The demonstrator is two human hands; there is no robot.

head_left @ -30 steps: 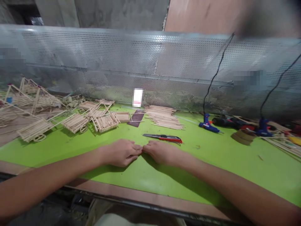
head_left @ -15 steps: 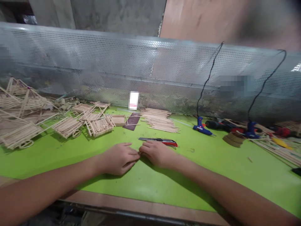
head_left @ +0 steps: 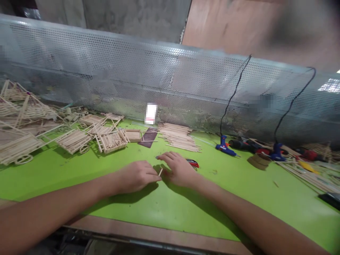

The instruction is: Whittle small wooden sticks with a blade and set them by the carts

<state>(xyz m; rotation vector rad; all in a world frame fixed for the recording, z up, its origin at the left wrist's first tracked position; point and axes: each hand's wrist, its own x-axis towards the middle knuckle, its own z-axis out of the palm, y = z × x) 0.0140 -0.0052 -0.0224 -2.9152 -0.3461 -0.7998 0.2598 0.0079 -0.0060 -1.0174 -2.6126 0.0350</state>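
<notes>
Between the thumb and fingers of my left hand [head_left: 136,177], a short thin wooden stick [head_left: 160,172] is pinched, tilted up and to the right. Just right of it, my right hand [head_left: 179,169] hovers with curved fingers apart; its thumb is mostly hidden. Underneath the right hand lies a box cutter [head_left: 193,163], its red and black handle showing and its middle covered. A flat bundle of wooden sticks [head_left: 180,136] lies beyond the hands, next to a dark brown sheet [head_left: 148,137].
Small stick-built carts [head_left: 113,141] and frames crowd the left side of the green tabletop [head_left: 159,209]. A blue glue gun [head_left: 227,146] with a black cord lies at right, beside a tape roll [head_left: 259,161] and another blue glue gun [head_left: 277,152]. A perforated metal screen [head_left: 119,78] stands behind.
My fingertips, together before, have drawn slightly apart, and the short stick now shows at my left fingers. My right fingers have lifted and spread, covering more of the box cutter.
</notes>
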